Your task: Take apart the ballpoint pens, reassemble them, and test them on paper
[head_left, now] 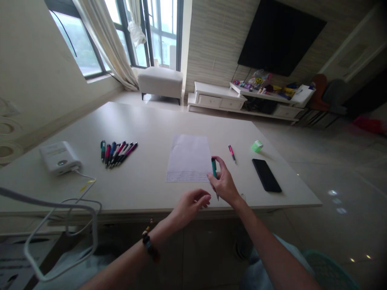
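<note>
My right hand (pixel 223 183) grips a green ballpoint pen (pixel 214 168) between thumb and fingers, its tip pointing down toward the table's near edge. It is over the lower right corner of a white sheet of paper (pixel 190 155), which has lines of small writing along its bottom. My left hand (pixel 192 203) hovers at the table's near edge, just below the paper. Its fingers are loosely curled, the thumb is apart from them, and nothing shows in it. A beaded bracelet (pixel 147 239) is on the left wrist. A red and black pen (pixel 231 153) lies right of the paper.
Several pens (pixel 117 154) lie side by side on the white table (pixel 145 125). At the left stands a white box-like device (pixel 59 158) with a cable (pixel 87 177) trailing over the edge. A black phone (pixel 266 175) and a small green-and-white object (pixel 257 146) are on the right.
</note>
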### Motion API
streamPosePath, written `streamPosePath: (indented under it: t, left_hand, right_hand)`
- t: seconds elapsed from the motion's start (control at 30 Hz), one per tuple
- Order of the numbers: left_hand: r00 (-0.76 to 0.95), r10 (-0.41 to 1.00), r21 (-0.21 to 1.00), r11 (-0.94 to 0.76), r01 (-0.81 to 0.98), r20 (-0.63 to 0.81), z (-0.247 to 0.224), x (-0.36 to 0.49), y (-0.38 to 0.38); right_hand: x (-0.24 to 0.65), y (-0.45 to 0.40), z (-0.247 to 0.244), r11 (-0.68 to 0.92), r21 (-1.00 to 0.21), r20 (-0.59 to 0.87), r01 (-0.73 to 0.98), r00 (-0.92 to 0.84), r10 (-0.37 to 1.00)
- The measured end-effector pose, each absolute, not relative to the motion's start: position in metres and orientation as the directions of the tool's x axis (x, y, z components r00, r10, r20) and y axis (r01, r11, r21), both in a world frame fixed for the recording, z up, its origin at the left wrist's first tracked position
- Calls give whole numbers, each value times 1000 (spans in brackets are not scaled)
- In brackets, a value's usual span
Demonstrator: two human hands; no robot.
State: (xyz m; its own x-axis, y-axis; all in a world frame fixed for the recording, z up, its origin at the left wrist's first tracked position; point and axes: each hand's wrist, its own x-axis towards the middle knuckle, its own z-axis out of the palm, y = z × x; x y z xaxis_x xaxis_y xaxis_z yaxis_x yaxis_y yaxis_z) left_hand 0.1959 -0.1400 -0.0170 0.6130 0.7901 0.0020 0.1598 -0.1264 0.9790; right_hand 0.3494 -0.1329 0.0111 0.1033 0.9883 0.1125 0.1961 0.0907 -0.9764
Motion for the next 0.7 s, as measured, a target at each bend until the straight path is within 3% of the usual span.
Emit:
streamPosePath:
  t: [0.1, 0.2, 0.3, 0.5, 0.63, 0.7]
  left_hand:
    - [710, 702, 996, 89, -13, -53, -18, 203, -146]
    - [705, 707, 986, 153, -72, -58, -20, 206, -142]
    - [616, 786, 991, 116, -74, -46, -22, 206, -131]
    - [486, 874, 997, -41, 69, 2, -25, 207, -114]
    - [484, 875, 992, -31, 125, -33, -24, 204, -116]
    - [490, 871, 988, -34, 150, -45, -22, 198, -120]
  right_hand:
    - [339, -136, 10, 97, -975, 117, 200, 92, 989]
    - [335, -136, 8, 91, -981, 102, 169, 61, 993]
    - [339, -134, 6, 77, -985, 87, 154, 55, 995]
    - [352, -130, -8, 42, -929, 54, 367, 23, 998]
    - [396, -105, -15, 5, -892, 128, 453, 241, 962]
    - [430, -88, -18, -112, -772, 168, 625, 372, 913]
